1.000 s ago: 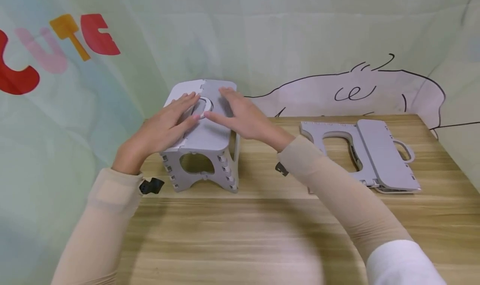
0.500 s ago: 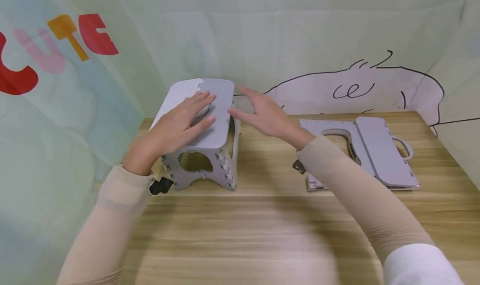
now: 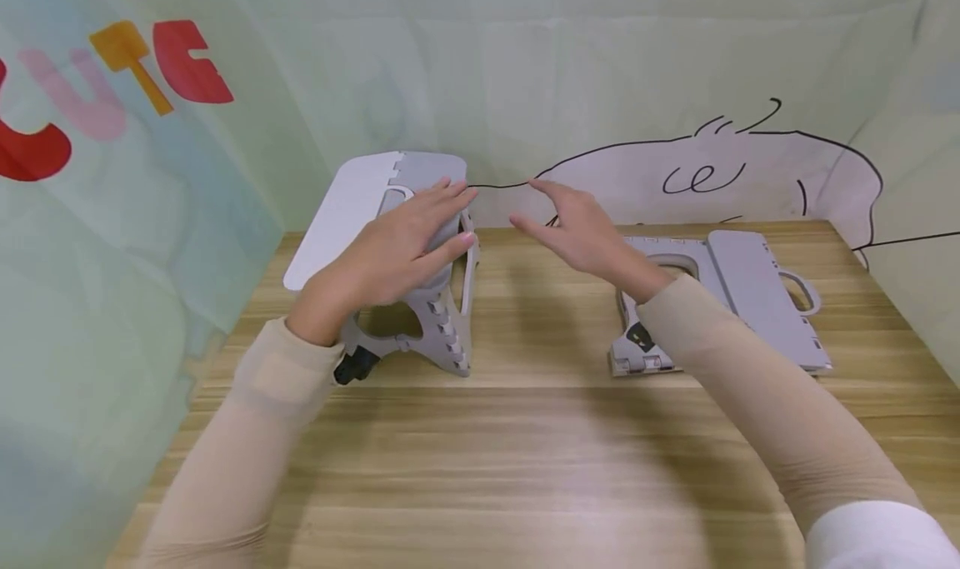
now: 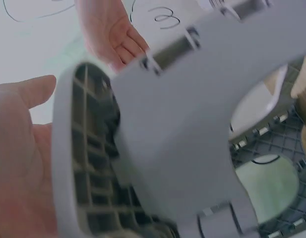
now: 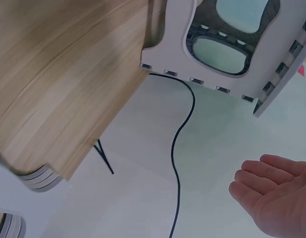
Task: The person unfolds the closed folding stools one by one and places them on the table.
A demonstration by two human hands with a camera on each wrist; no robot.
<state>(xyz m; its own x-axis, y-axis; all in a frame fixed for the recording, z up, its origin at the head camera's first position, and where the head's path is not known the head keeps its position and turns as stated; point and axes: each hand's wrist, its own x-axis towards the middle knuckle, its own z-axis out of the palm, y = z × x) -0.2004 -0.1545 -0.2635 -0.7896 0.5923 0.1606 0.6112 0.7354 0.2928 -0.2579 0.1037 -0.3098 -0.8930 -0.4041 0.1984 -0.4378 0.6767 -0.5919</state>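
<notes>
A light grey folding step stool (image 3: 341, 211) stands unfolded on the wooden table, left of the middle. My left hand (image 3: 397, 244) is over the right half of its top, fingers straight, covering part of the oval handle; whether it touches cannot be told. In the left wrist view, the left palm (image 4: 16, 163) lies beside the stool's ribbed underside rim (image 4: 93, 148). To the right of the stool my right hand (image 3: 581, 227) hovers in the air, holding nothing. Its fingers (image 5: 264, 173) look relaxed in the right wrist view.
A second grey step stool (image 3: 765, 294) lies folded flat on the right of the table (image 3: 480, 452), its handle loop pointing right and partly behind the right forearm. A printed cloth (image 3: 600, 69) hangs behind and along the left side.
Both hands have moved rightward from over the stool's top. The right hand has left the stool and is apart from it; the left hand has slid across to the top's right half.
</notes>
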